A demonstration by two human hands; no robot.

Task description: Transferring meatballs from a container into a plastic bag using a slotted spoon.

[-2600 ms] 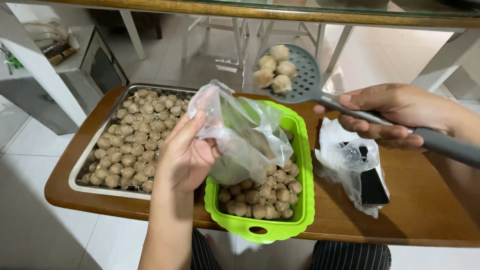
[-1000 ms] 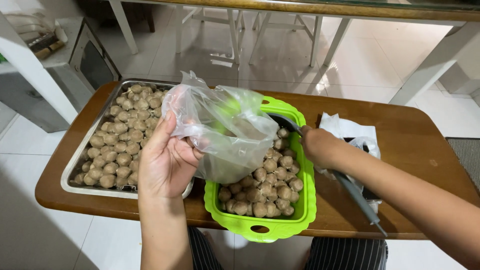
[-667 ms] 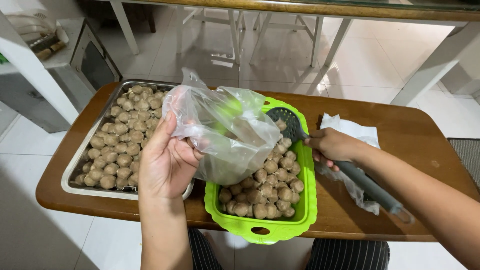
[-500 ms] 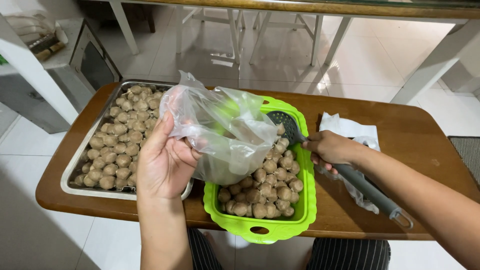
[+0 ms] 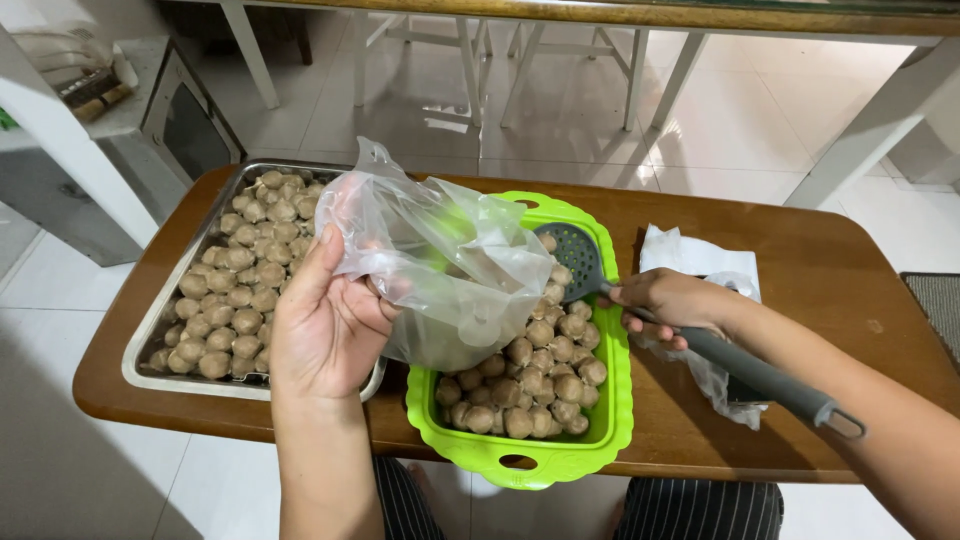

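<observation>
My left hand (image 5: 325, 325) holds a clear plastic bag (image 5: 450, 265) open above the left side of a bright green basket (image 5: 560, 460) filled with brown meatballs (image 5: 530, 385). My right hand (image 5: 670, 305) grips the grey handle of a slotted spoon (image 5: 582, 255). The spoon's head lies tilted in the basket's far right corner, resting on the meatballs. Some meatballs show faintly through the bag.
A metal tray (image 5: 150, 330) packed with more meatballs sits at the left of the low wooden table (image 5: 830, 280). A pile of clear bags (image 5: 700, 260) lies under my right wrist. White table legs stand behind, and a cabinet at far left.
The spoon, held high with meatballs 2.6 s ago, came down to the bag mouth, then drew back and now rests in the basket's far right corner. My left hand stays holding the bag.
</observation>
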